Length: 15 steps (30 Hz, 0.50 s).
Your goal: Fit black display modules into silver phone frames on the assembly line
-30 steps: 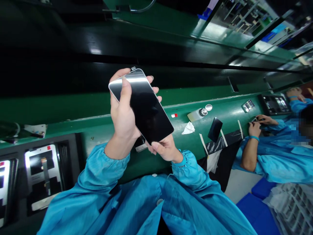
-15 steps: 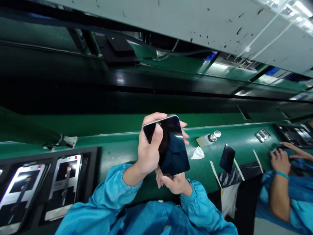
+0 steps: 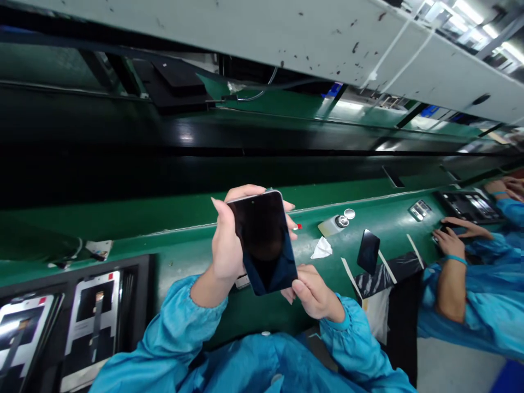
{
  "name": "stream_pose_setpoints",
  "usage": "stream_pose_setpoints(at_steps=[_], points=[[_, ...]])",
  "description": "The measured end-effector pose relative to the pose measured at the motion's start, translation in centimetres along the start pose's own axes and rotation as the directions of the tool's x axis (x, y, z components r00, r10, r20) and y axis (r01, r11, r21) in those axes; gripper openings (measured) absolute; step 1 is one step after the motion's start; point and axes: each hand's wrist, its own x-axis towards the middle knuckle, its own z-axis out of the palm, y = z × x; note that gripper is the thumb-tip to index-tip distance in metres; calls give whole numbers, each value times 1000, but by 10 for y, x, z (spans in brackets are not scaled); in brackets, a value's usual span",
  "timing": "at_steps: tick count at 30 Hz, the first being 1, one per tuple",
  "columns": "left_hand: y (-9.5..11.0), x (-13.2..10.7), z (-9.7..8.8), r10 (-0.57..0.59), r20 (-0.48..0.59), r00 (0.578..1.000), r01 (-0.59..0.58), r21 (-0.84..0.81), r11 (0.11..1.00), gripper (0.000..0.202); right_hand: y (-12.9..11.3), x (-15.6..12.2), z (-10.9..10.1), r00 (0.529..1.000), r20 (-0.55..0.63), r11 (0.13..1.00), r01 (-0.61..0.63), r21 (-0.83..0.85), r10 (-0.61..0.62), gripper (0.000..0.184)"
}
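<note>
A phone screen, dark, glossy and slightly tilted, faces me in the middle of the head view. My left hand holds it from the left, with fingers behind that show past its right edge. The left thumb is raised along the left side. At the lower right corner my right hand pinches the screen, its thumb in front and fingers partly hidden behind. A small red tab sticks out by the left fingertips. Behind the lower left edge a pale piece peeks out; what it belongs to is hidden.
A black tray with silver-backed screen panels lies at left. To the right are a bottle with its lid open, a white wipe, another dark phone and taped black film. A co-worker's hands work farther right.
My left thumb has lifted off the glass to the left side. The screen has turned more upright, and my right hand has shifted to its lower right corner. The camera view has swung right.
</note>
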Motion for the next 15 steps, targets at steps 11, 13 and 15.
stream_pose_setpoints(at_steps=[11, 13, 15], points=[[-43, 31, -27, -260, 26, 965, 240, 301, 923, 59, 33, 30, -18, 869, -444, 947, -80, 312, 220, 88], [-57, 27, -27, -317, 35, 948, 261, 483, 836, 70, 38, 31, -20, 822, -485, 915, -100, 390, 297, 91], [-69, 24, -29, -374, 46, 926, 274, 599, 752, 77, 42, 28, -19, 794, -461, 859, -144, 491, 396, 91]])
